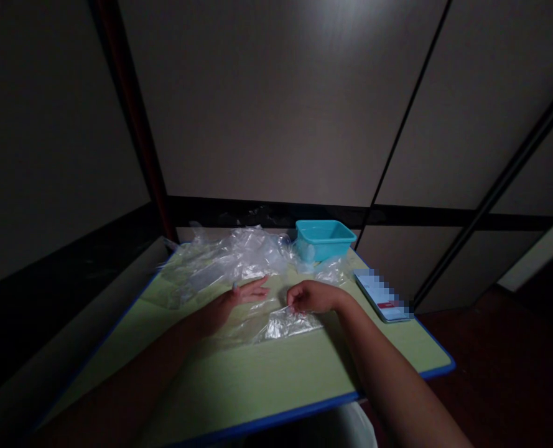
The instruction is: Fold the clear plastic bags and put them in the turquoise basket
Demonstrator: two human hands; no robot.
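Note:
A clear plastic bag (288, 326) lies spread over the middle of the green table. My right hand (311, 296) is closed, its fingers pinching the bag's upper edge. To the left, my left hand (252, 290) is open with fingers stretched out and apart, over the bag's far left part; whether it touches the film I cannot tell. Beyond both hands rests a loose heap of clear plastic bags (252, 252), crumpled and shiny. A smaller crumpled piece of clear plastic (333, 271) sits behind my right hand.
A turquoise plastic basket (325, 242) stands at the table's far right corner. A phone (383, 297), its screen lit and partly blurred, lies near the right edge. The green table (257, 386) has a blue rim. Below its front edge shows a pale round bin (355, 423). Cabinet panels rise behind.

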